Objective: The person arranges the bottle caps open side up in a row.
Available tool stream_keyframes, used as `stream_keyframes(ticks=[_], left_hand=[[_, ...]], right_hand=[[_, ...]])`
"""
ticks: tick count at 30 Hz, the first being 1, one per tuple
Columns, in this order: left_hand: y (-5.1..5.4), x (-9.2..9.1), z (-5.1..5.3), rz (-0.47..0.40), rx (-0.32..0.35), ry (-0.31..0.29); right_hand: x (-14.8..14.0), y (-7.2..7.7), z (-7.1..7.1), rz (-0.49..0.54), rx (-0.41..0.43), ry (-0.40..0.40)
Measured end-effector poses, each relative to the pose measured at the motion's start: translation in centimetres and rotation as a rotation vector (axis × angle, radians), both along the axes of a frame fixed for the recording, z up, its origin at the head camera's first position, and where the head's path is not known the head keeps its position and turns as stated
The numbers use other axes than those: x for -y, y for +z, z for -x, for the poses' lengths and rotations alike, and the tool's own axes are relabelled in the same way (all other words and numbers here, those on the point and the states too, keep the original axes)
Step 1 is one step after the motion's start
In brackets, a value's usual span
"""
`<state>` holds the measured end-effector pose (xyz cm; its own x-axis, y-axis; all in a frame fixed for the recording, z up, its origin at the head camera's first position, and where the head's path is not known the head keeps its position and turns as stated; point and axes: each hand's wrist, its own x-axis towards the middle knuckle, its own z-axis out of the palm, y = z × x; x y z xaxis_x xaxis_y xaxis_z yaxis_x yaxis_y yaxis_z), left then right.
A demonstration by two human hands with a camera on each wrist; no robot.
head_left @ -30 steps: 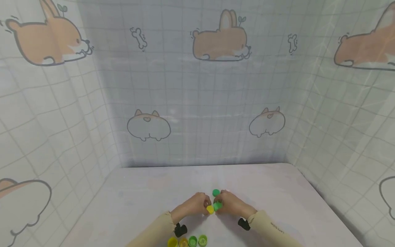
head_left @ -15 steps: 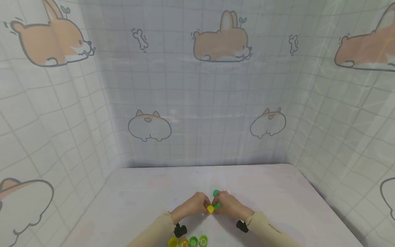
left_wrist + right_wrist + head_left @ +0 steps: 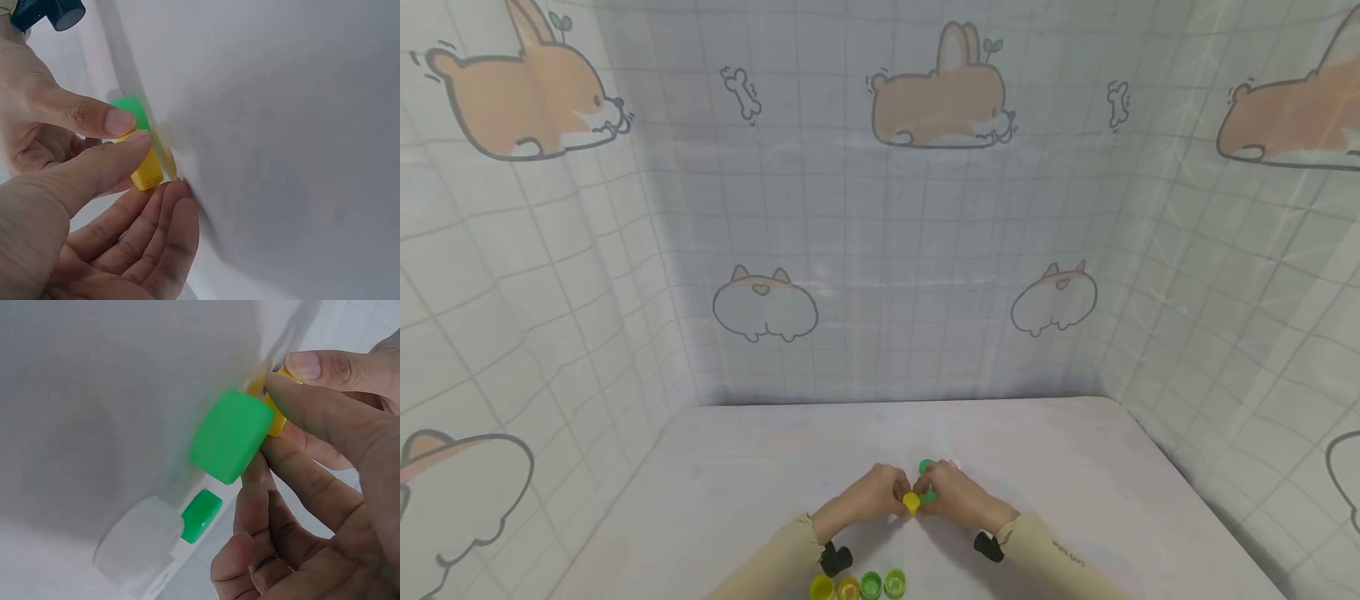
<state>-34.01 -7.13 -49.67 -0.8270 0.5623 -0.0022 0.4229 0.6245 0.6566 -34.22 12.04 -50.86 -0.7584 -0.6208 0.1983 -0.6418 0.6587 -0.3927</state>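
A small yellow piece (image 3: 912, 502) is pinched between both hands above the table; it also shows as the yellow piece (image 3: 147, 170) in the left wrist view. My left hand (image 3: 877, 492) grips it from the left, thumb on top. From the other side my right hand (image 3: 957, 495) has its thumb and a finger on the same piece, partly covering it in the right wrist view. Against the right fingers stands a green piece (image 3: 232, 436), apparently not held. Behind it are a darker green piece (image 3: 201, 515) and a whitish piece (image 3: 140, 544).
Near the front edge stand a yellow cup (image 3: 822, 588), an orange-yellow cup (image 3: 848, 588), a green cup (image 3: 871, 585) and a light green cup (image 3: 895, 583) in a row. A patterned curtain (image 3: 880, 208) surrounds the table (image 3: 760, 450).
My right hand has shifted slightly left from the green piece onto the yellow piece. The left hand keeps its grip on the yellow piece, which is now more upright.
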Motion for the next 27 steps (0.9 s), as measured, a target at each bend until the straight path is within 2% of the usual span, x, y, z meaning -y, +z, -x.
stream_keyframes(ticks=[3, 9, 14, 21, 27], left_hand=[[0.0, 0.2, 0.2, -0.007, -0.005, 0.007], [0.3, 0.6, 0.4, -0.043, -0.039, 0.002], [0.8, 0.8, 0.3, -0.093, -0.025, 0.016], [1.4, 1.2, 0.4, -0.189, -0.027, 0.055], [1.9, 1.5, 0.4, -0.215, -0.009, 0.052]], right_hand=[[0.1, 0.2, 0.1, -0.001, 0.012, 0.007], [0.1, 1.0, 0.2, 0.068, 0.104, 0.014], [-0.1, 1.8, 0.2, 0.113, 0.137, -0.014], [-0.2, 2.2, 0.2, 0.160, 0.079, -0.056], [-0.4, 2.2, -0.1, 0.220, 0.037, -0.047]])
